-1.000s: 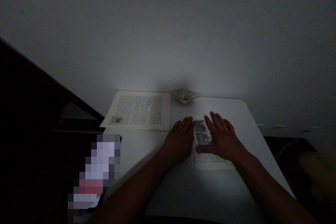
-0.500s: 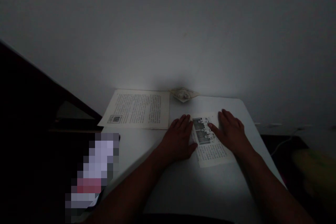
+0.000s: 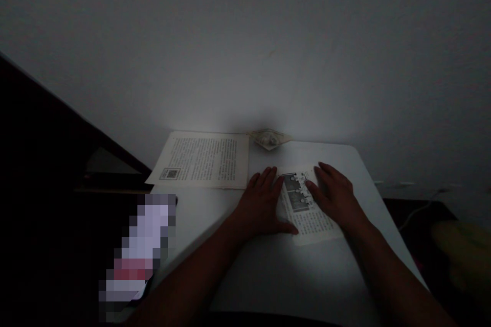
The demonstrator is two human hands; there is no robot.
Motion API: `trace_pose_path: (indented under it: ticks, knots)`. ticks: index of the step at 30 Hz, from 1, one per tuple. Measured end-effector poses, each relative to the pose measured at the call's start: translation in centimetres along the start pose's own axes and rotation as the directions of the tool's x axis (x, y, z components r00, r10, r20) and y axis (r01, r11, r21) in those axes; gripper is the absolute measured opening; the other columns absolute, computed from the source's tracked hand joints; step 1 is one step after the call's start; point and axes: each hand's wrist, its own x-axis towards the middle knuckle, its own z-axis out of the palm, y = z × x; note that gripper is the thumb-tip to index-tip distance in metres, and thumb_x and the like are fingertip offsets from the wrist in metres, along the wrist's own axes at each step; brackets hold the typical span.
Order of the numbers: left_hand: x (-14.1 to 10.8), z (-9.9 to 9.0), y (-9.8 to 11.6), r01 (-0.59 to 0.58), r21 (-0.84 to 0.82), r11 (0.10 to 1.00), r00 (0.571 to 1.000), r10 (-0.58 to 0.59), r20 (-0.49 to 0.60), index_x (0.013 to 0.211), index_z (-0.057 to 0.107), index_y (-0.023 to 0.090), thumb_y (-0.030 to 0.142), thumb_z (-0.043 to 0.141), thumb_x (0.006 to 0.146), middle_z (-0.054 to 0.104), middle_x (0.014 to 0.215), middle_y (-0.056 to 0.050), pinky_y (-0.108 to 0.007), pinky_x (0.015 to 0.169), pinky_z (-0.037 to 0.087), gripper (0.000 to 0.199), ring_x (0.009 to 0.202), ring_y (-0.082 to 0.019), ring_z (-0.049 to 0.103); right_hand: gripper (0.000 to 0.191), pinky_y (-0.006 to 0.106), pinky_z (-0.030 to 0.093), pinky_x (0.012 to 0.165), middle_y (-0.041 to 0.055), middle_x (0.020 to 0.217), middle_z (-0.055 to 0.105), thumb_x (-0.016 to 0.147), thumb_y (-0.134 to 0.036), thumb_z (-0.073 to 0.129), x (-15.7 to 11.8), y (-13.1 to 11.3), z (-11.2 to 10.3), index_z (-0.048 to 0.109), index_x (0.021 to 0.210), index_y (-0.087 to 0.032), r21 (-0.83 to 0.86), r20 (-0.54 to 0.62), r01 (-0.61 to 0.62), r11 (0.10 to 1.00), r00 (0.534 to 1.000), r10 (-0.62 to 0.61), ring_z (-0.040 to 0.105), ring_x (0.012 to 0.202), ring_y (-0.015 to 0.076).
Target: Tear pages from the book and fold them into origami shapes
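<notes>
A printed sheet of paper (image 3: 312,222) with a black-and-white picture and lines of text lies on the white table (image 3: 291,276) in front of me. My left hand (image 3: 264,204) rests on its left edge, fingers spread and thumb stretched toward the lower part of the text. Across from it, my right hand (image 3: 333,194) lies over the right side of the sheet, its thumb beside the picture and its fingers extended. The hands cover both side edges of the paper. Neither hand grips anything.
Several printed pages (image 3: 203,161) lie at the table's back left. Against the wall (image 3: 245,46) stands a folded paper boat shape (image 3: 269,139). A phone (image 3: 140,250), its screen blurred out, is at the left edge. A yellowish thing (image 3: 460,255) shows dimly at right.
My left thumb has stretched rightward onto the lower part of the sheet. My right hand has shifted slightly left and down. The pages and the folded paper stay in place.
</notes>
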Motion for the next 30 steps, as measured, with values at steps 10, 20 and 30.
trace_pose_path:
  ticks: [10,20,30]
  knots:
    - [0.3,-0.1,0.1,0.007,0.033,0.999,1.000,-0.008,0.020,0.138,0.031,0.006,0.084,0.054,0.051,0.020,0.150,-0.024,-0.050,0.112,0.012,0.119,0.140,-0.035,0.015,0.053,0.052,0.035,0.100,0.0187,0.135,0.048,0.087,-0.050,0.045,0.0,0.0,-0.1,0.052,0.124,-0.013,-0.016,0.012,-0.020,1.000,1.000,0.020,0.044,0.124,0.0324]
    - [0.4,-0.4,0.2,0.026,0.016,1.000,1.000,-0.026,0.003,0.139,0.031,0.008,0.075,0.066,0.050,0.027,0.147,-0.023,-0.050,0.111,0.015,0.117,0.137,-0.034,0.023,0.050,0.054,0.035,0.099,0.0158,0.134,0.050,0.086,-0.051,0.046,0.0,0.1,0.1,0.053,0.124,-0.018,0.009,-0.013,-0.028,1.000,1.000,0.028,0.046,0.123,0.0322]
    - [0.3,-0.8,0.4,-0.015,-0.026,1.000,0.996,0.012,-0.091,0.125,0.049,0.017,0.049,0.072,0.065,0.050,0.133,-0.013,-0.045,0.108,0.022,0.072,0.125,-0.028,0.041,0.045,0.049,0.037,0.101,0.0137,0.124,0.059,0.092,-0.045,0.038,0.5,-0.6,-0.9,0.055,0.122,-0.017,0.180,-0.029,-0.063,0.982,0.997,0.069,0.052,0.117,0.0276]
